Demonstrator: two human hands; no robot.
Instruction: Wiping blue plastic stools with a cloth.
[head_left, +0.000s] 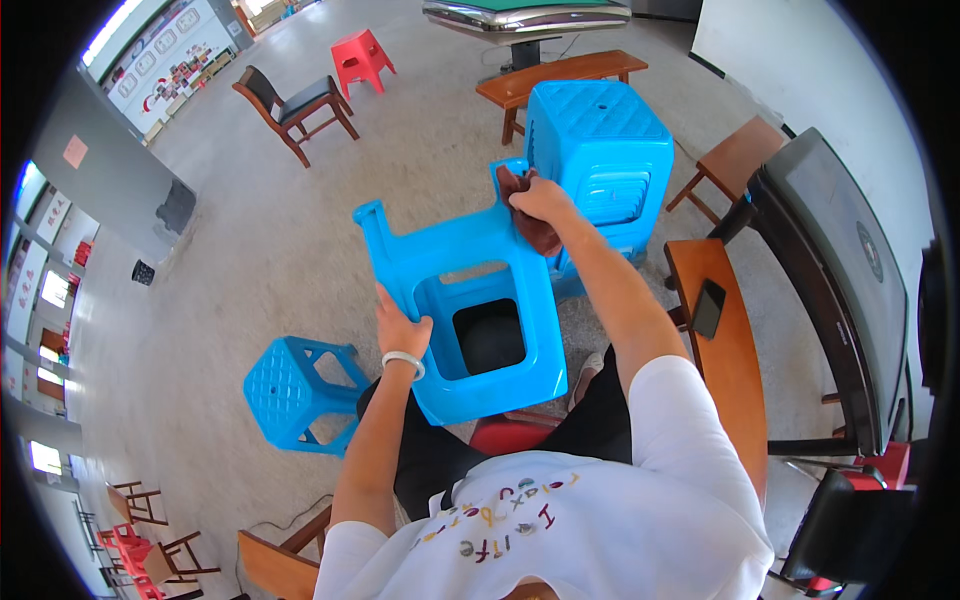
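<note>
A blue plastic stool lies tilted on its side across my lap, its legs pointing away from me. My left hand grips the stool's left side, with a pale bangle at the wrist. In my right hand is a dark red cloth, pressed against a leg on the stool's right side. Just beyond that hand rises a stack of blue plastic stools. Another blue stool stands upright on the floor to my left.
A wooden bench on the right bears a smartphone, beside a large screen on a stand. Ahead are a wooden bench, a green-topped table, a chair and a red stool. A pillar stands left.
</note>
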